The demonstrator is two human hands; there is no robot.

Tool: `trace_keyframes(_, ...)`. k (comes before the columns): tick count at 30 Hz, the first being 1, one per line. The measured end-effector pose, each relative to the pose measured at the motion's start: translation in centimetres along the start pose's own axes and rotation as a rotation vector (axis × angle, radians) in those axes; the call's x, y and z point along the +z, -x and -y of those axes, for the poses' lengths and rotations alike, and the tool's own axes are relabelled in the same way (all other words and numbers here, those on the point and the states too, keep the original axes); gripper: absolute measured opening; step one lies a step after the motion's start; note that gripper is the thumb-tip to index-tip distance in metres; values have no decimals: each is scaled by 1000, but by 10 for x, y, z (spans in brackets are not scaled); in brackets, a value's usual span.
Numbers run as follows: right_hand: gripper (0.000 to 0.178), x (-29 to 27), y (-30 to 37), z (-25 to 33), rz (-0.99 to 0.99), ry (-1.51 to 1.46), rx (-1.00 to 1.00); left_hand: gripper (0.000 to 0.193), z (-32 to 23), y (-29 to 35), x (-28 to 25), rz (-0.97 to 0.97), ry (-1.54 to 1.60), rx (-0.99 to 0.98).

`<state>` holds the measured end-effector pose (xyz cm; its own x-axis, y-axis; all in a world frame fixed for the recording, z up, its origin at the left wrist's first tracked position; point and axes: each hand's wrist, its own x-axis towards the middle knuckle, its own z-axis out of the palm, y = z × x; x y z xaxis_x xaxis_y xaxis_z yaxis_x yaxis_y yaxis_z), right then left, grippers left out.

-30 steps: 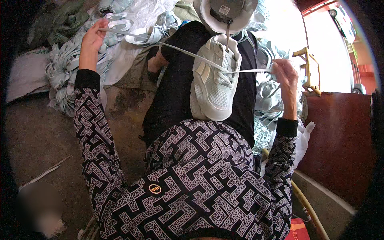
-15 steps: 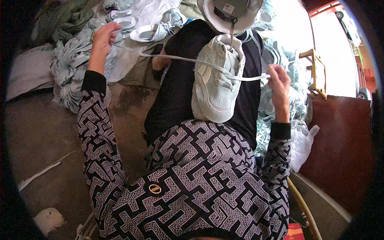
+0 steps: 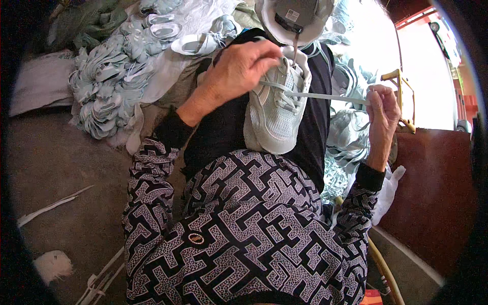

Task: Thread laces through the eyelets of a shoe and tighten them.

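A pale mint sneaker (image 3: 274, 124) rests on my lap, toe toward me. My right hand (image 3: 384, 109), out to the right, pinches a flat pale shoelace (image 3: 333, 97) drawn taut from the lacing. Over the sneaker's upper left side, near the top eyelets, is my left hand (image 3: 244, 68). Its thumb and fingers are bent together; what they hold, if anything, is hidden. Another stretch of lace runs across the tongue and disappears under that hand. Just beyond the heel is a pale rounded item (image 3: 295, 23) with a grey inside and a small label.
Heaps of pale shoe parts (image 3: 109, 81) lie at the far left, with more shoe parts (image 3: 351, 127) on the right. A finished-looking shoe (image 3: 195, 44) sits beyond my knee. A yellow metal frame (image 3: 401, 94) and dark red panel (image 3: 427, 198) stand at the right.
My left hand has come in from the far left to the sneaker's eyelets. My right hand has moved farther right, lengthening the lace between it and the sneaker.
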<state>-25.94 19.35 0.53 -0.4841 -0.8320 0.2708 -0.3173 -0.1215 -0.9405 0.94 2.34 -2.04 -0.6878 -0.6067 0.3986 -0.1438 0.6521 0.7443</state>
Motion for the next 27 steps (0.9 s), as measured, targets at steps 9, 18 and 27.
trace_keyframes(9, 7, 5, -8, -58, 61, 227, -40, 18, -5, -1, 22, 68, -78, 176)
trace_keyframes(18, 11, 56, 19, -43, 43, 119, 76, 15, -7, 0, 15, 78, -56, 70)
trace_keyframes(27, 11, 80, 43, -28, 321, 181, 235, 11, -4, -11, 26, 138, -173, 235)
